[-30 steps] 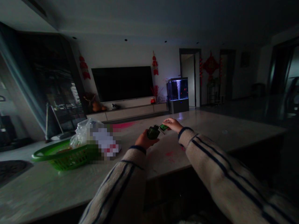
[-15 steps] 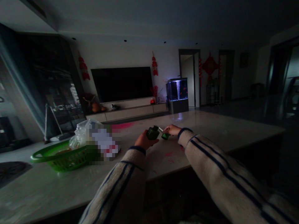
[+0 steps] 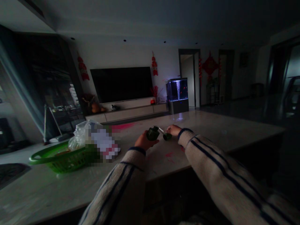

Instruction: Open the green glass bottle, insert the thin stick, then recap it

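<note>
My left hand (image 3: 143, 140) is wrapped around a dark green, squarish bottle-like object (image 3: 153, 133) above the table. A dark neck shows at its top. From there a thin white stick (image 3: 160, 129) slants down to the right, towards a small green rounded piece (image 3: 167, 136). Just above and right of that piece is my right hand (image 3: 174, 129), its fingers curled together. Dim light hides whether they pinch the green piece or something smaller. Both forearms wear cream sleeves with dark stripes.
A green plastic basket (image 3: 67, 165) with a clear plastic bag (image 3: 79, 132) stands on the left of the pale table (image 3: 211, 131). Beside it lies a blurred-out packet (image 3: 104, 142). Pink marks (image 3: 169, 156) stain the tabletop. A lit fish tank (image 3: 178, 90) stands beyond.
The small green piece has turned and dropped a little lower relative to my right hand, whose fingers have shifted slightly off it. My left hand keeps hold of the dark green object.
</note>
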`<state>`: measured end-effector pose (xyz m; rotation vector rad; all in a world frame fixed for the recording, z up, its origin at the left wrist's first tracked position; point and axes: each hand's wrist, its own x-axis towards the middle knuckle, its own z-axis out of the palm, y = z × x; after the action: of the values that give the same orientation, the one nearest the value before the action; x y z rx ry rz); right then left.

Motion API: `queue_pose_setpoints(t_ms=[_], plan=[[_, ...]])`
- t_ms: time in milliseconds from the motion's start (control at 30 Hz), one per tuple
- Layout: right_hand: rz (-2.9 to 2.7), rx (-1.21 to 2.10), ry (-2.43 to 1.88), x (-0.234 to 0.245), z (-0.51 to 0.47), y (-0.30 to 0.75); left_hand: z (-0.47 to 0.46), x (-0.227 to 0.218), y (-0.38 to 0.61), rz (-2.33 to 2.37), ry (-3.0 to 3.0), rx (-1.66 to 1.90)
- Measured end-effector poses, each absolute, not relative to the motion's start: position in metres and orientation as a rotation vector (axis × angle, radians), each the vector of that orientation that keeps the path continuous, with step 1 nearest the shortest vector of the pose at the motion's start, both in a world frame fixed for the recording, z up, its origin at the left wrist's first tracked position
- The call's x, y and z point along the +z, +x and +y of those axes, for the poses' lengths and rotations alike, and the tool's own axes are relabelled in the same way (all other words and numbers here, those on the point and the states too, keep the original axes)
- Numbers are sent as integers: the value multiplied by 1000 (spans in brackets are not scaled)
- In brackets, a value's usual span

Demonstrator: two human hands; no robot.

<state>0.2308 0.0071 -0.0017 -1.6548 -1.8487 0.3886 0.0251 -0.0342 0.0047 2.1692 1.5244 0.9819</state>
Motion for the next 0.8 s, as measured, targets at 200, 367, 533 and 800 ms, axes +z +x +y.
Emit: queue_pose_setpoints(t_ms=[200, 367, 533, 800], plan=[[-1918, 563, -1285, 2, 13, 228, -35, 6, 24, 1524, 2227, 967], [-1954, 817, -1251, 5, 11, 227, -37, 7, 26, 1565, 2237, 959], [-2026, 757, -1409, 4, 0, 224, -31, 4, 25, 1544, 2213, 966], [-2194, 580, -1456, 3, -14, 221, -31, 3, 24, 1481, 2191, 976]])
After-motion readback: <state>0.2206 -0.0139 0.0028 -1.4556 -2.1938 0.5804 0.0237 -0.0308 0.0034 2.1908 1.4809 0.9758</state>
